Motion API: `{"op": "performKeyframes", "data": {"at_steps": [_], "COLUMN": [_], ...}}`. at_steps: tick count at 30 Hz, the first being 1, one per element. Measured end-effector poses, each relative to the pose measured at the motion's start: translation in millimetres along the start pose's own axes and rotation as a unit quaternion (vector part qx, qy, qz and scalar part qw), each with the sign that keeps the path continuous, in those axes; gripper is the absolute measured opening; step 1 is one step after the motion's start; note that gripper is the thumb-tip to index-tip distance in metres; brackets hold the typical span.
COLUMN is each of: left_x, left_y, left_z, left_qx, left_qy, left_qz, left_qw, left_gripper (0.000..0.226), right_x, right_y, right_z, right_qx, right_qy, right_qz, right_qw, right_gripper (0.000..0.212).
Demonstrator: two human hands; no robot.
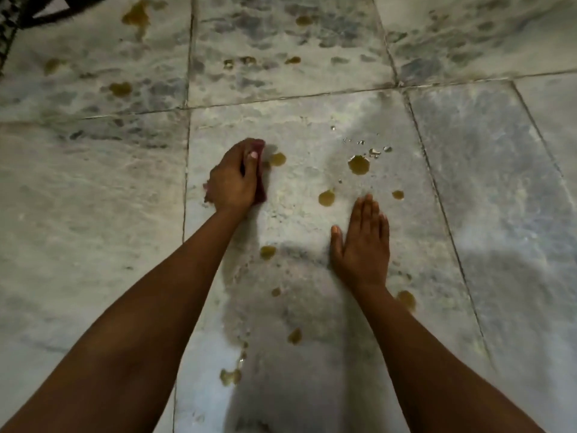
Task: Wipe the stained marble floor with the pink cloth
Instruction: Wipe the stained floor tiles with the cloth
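My left hand [232, 179] is closed around the pink cloth [260, 190] and presses it onto the grey marble floor [306, 126]; only the cloth's edges show past my fingers and palm. A brown stain [277, 159] lies just right of the cloth. More brown stains, a large one [358, 165] and a smaller one [326, 198], sit between my hands. My right hand [363, 242] lies flat on the floor, fingers together, holding nothing.
Several brown stains dot the far tiles [137, 15] and the near floor [230, 376]. Small water droplets [374, 151] sit beyond the large stain. A dark object [18, 14] fills the top left corner. Tile joints cross the floor.
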State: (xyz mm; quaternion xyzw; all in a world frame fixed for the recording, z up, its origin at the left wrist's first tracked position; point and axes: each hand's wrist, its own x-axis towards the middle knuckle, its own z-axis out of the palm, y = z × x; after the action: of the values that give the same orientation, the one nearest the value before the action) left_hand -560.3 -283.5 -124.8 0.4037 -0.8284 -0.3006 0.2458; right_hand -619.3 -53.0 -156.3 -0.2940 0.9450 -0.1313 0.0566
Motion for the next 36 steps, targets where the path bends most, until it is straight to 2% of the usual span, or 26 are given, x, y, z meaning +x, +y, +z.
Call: {"op": "performKeyframes", "data": {"at_steps": [2,7,10,12,14,16,18,20,21,23,25,27,29,34,36], "left_x": [17,38,31,20,23,43,76,97,98,81,53,31,32,105,127], "left_y": [-1,14,9,-8,-22,-26,-19,-4,3,13,9,-10,-33,-35,-17], "left_z": [22,64,54,35,22,21,33,50,58,65,51,24,2,13,36], "left_qx": [0.04,0.181,0.215,0.232,0.258,0.287,0.284,0.272,0.269,0.26,0.247,0.243,0.257,0.259,0.251], "left_qy": [-0.031,-0.146,-0.225,-0.23,-0.208,-0.18,-0.156,-0.151,-0.155,-0.178,-0.216,-0.237,-0.207,-0.124,-0.128], "left_qz": [0.052,0.095,0.178,0.197,0.154,0.072,-0.026,-0.073,-0.067,0.006,0.097,0.128,0.091,-0.1,-0.108], "left_qw": [0.997,0.968,0.933,0.924,0.931,0.938,0.946,0.948,0.948,0.949,0.94,0.932,0.94,0.953,0.953], "left_gripper": [0.042,0.048,0.052,0.053,0.052,0.052,0.052,0.053,0.053,0.052,0.052,0.052,0.053,0.051,0.051], "right_x": [0,0,1,1,2,2,2,3,2,1,3,3,3,3,3], "right_y": [-1,-1,-2,-3,-3,-4,-4,-4,-3,-3,-4,-3,-4,-6,-6], "right_z": [2,0,-2,-4,-5,-6,-7,-6,-5,-5,-5,-5,-6,-6,-6], "right_qx": [-0.006,-0.01,-0.011,-0.015,-0.015,-0.015,-0.014,-0.011,-0.011,-0.013,-0.013,-0.01,-0.01,-0.01,-0.009], "right_qy": [0.013,0.005,-0.009,-0.014,-0.018,-0.019,-0.023,-0.023,-0.024,-0.026,-0.026,-0.026,-0.029,-0.028,-0.028], "right_qz": [0.003,0.008,0.016,0.019,0.026,0.027,0.026,0.028,0.027,0.027,0.028,0.028,0.029,0.032,0.034], "right_qw": [1.0,1.0,1.0,1.0,0.999,0.999,0.999,0.999,0.999,0.999,0.999,0.999,0.999,0.999,0.999], "right_gripper": [0.073,0.072,0.072,0.072,0.072,0.072,0.072,0.072,0.072,0.072,0.072,0.072,0.072,0.072,0.072]}}
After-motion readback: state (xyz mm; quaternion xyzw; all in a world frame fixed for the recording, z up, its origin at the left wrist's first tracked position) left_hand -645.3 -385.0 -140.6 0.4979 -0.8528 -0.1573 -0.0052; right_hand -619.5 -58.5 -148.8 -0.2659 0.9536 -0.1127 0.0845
